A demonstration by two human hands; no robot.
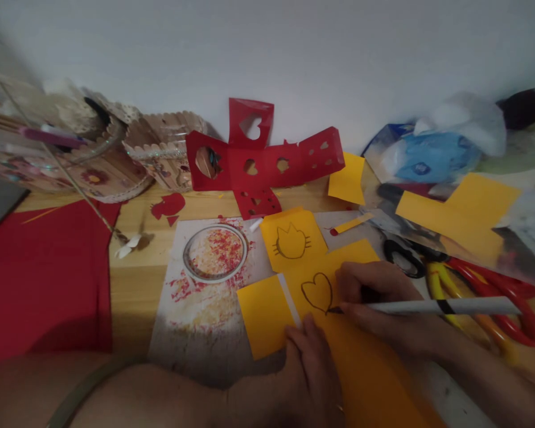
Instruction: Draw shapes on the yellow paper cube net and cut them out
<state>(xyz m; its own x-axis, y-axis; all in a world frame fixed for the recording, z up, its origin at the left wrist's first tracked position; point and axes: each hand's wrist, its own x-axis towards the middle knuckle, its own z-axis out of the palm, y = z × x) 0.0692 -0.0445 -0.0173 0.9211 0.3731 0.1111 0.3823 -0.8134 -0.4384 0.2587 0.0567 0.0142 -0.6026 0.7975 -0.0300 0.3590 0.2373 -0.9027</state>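
Observation:
A white marker (477, 305) with a dark band lies in the grip of my right hand (381, 297), its dark tip at the bottom point of a heart outline. That heart is drawn on the middle panel of a yellow paper cross (356, 252). A cat face with whiskers shows on the panel above (290, 241). My left hand (314, 368) rests on the paper's lower part, fingers together, fingertips by the pale strip beside the left panel (265, 315). Whether those fingers pinch the paper is not clear.
Behind stands a red cut-out paper cross (267, 166). A round dish rim (185, 255) surrounds red and yellow bits on a grey board (164, 321). Red paper (49, 279) and decorated wooden holders (160, 145) are left; red-handled scissors (532, 324), yellow scraps (450, 214) and a blue packet (437, 156) are right.

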